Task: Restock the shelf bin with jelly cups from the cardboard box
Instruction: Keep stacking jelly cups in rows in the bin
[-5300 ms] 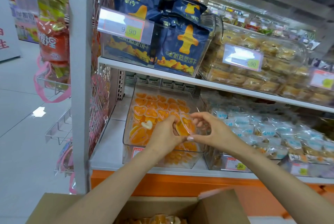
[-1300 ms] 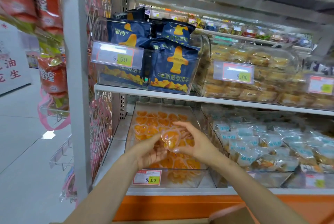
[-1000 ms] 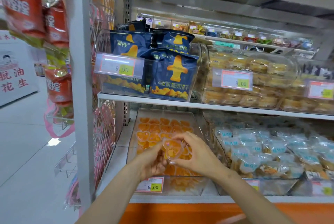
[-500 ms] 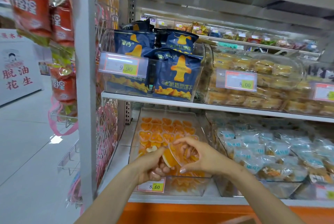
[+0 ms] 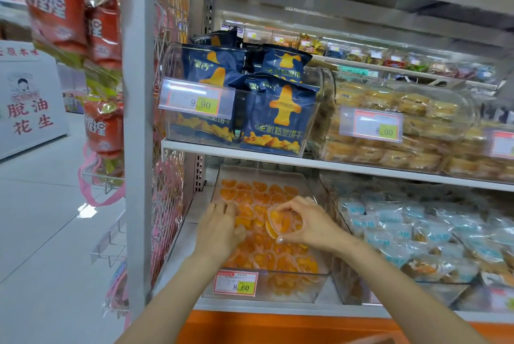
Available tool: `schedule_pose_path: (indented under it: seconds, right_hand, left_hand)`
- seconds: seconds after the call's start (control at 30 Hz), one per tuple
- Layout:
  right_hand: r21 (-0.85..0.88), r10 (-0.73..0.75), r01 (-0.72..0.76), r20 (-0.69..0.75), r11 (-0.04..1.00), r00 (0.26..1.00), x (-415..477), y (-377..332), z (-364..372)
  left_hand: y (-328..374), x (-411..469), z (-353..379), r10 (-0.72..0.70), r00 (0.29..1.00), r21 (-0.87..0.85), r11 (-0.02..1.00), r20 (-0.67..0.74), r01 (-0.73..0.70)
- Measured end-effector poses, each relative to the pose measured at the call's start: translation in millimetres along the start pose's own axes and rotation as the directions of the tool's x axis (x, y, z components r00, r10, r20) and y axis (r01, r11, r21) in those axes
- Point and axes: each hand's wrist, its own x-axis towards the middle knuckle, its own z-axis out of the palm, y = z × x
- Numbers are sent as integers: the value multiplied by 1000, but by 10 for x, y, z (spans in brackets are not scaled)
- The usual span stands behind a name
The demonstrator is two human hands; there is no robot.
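The right hand [image 5: 308,228] holds one heart-shaped jelly cup [image 5: 279,222] in a narrow grip, thumb under its near edge and fingertips curled over its far edge, so the cup stands tilted with its orange face turned toward the left. It hangs just above the stocked cups [image 5: 261,195] lying in the clear shelf bin [image 5: 292,295], right of the bin's middle. The left hand [image 5: 219,228] lies flat, its grip wide and holding nothing, fingers straight on the cups along the bin's left side. The place for the held cup seems to be the strip between the two hands, straight down and slightly left of the right hand, which is plainly the nearer one. The coming move looks like a short lowering with a roll to lay the cup flat among its neighbours. The bin looks well filled from front to back. The cardboard box cannot be made out clearly here. A price tag [image 5: 236,283] marked 8.60 sits on the bin's front wall
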Motion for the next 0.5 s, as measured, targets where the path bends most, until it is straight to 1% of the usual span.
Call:
schedule_pose_path:
  seconds: [0.1,0.23,0.27,0.3,0.37,0.4,0.43,0.5]
  right_hand:
    - [-120,18,-12,50,993,999,120,-20,183]
    - [-119,65,-63,12,991,998,249,-64,293]
    - [-117,65,-62,15,991,998,268,-84,301]
    - [-126,57,-54,23,991,998,279,-102,308]
    - [-166,54,-46,49,985,997,283,-124,329]
    - [-192,56,-44,56,980,997,279,-128,344]
    - [-219,58,-44,55,975,997,276,-126,361]
    - [-261,68,-56,35,964,997,273,-119,389]
  left_hand:
    - [18,-26,81,85,996,117,989,28,-88]
    - [-6,-40,117,167,982,274,944,84,-184]
    - [-10,-45,125,183,980,273,941,84,-199]
    - [-2,-36,133,202,978,275,939,53,-208]
    - [7,-48,102,168,976,279,939,139,-201]
    - [45,-65,75,142,978,283,942,151,-181]
    - [37,-59,124,126,983,316,935,135,-163]
    - [26,-43,167,112,986,291,946,122,-143]
